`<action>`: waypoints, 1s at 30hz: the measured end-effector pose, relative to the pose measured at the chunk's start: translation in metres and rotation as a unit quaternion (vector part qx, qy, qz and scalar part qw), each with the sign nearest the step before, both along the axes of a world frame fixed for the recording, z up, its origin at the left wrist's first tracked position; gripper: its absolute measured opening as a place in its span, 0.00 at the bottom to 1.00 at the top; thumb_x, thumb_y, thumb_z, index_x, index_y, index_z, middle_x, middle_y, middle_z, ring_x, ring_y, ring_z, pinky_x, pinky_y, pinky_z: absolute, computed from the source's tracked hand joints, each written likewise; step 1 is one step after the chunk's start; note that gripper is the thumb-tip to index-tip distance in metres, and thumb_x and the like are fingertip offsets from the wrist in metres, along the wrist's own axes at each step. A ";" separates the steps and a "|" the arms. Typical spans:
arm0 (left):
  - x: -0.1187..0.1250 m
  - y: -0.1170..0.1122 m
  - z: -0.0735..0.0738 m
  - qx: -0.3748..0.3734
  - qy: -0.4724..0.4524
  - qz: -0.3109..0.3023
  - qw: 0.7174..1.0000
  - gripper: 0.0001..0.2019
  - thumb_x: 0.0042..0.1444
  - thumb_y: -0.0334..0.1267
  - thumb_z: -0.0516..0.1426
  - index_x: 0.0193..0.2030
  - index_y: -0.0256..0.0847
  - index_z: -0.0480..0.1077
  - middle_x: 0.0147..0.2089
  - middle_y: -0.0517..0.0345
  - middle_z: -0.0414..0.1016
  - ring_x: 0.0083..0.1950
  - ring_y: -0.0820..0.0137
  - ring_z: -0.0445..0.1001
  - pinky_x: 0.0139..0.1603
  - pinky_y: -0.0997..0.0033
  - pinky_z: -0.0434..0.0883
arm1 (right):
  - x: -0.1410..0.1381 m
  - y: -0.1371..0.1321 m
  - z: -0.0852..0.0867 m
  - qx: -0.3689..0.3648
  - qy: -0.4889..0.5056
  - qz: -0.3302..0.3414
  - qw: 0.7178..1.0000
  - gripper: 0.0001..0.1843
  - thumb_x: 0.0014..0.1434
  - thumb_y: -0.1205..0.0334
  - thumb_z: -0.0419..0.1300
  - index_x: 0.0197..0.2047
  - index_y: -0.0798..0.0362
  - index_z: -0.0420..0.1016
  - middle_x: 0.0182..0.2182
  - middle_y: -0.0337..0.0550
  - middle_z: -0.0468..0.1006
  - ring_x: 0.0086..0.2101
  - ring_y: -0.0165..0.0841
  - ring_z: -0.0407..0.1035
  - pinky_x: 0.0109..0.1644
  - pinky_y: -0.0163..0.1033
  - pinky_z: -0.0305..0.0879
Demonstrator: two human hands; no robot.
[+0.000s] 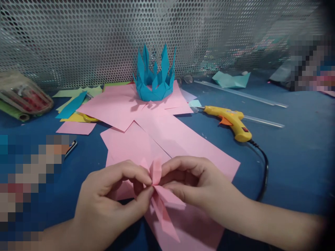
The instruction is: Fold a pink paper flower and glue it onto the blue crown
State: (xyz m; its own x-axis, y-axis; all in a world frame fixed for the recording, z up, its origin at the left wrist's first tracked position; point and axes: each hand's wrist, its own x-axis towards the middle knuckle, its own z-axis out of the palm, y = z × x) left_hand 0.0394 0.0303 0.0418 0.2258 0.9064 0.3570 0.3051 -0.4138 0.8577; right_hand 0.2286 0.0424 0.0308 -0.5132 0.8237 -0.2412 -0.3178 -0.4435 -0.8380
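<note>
A small folded pink paper piece [164,212] with several narrow flaps is held above pink sheets [162,136]. My left hand [112,198] pinches its middle between thumb and forefinger. From the other side, my right hand [193,181] grips the flaps, thumb below and forefinger on the upper flap; its other fingertips are partly hidden. Farther back, a blue folded paper crown [154,85] with tall points stands on the pink paper.
A yellow glue gun [227,120] with an orange trigger lies right, its black cord [265,174] trailing forward. Clear glue sticks [243,93] lie behind it. Coloured paper scraps [72,104] and a plastic-wrapped bundle [28,92] are at left. A perforated metal panel [104,38] closes the back.
</note>
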 end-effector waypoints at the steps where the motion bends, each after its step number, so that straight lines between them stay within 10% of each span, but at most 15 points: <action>1: 0.000 0.000 0.000 -0.005 0.001 0.018 1.000 0.12 0.47 0.23 0.60 0.29 0.49 0.73 0.26 0.77 0.78 0.27 0.83 0.77 0.33 0.90 0.74 | 0.000 0.000 0.000 0.018 -0.009 -0.002 1.000 0.12 0.45 0.65 0.77 0.34 0.50 0.82 0.28 0.33 0.82 0.31 0.25 0.78 0.37 0.27 0.75; 20: 0.006 0.004 -0.002 -0.279 -0.211 0.004 0.937 0.23 0.39 0.22 0.68 0.39 0.55 0.82 0.27 0.68 0.82 0.28 0.73 0.81 0.31 0.83 0.78 | 0.003 0.000 -0.003 0.112 -0.097 -0.031 0.989 0.11 0.51 0.55 0.73 0.37 0.50 0.83 0.33 0.41 0.85 0.34 0.32 0.79 0.40 0.33 0.78; 30: 0.000 0.001 -0.002 -0.146 -0.085 0.026 0.985 0.23 0.38 0.24 0.69 0.38 0.59 0.82 0.28 0.71 0.82 0.28 0.76 0.79 0.32 0.86 0.77 | 0.001 -0.002 0.001 0.182 -0.131 -0.030 0.974 0.06 0.55 0.58 0.70 0.35 0.50 0.83 0.35 0.42 0.85 0.36 0.31 0.80 0.40 0.31 0.78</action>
State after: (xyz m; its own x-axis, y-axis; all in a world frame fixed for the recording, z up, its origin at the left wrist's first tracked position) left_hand 0.0397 0.0311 0.0403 0.1364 0.9847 0.1089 0.1608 -0.1305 0.9783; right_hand 0.2299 0.0404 0.0316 -0.4210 0.9060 -0.0437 -0.0889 -0.0892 -0.9920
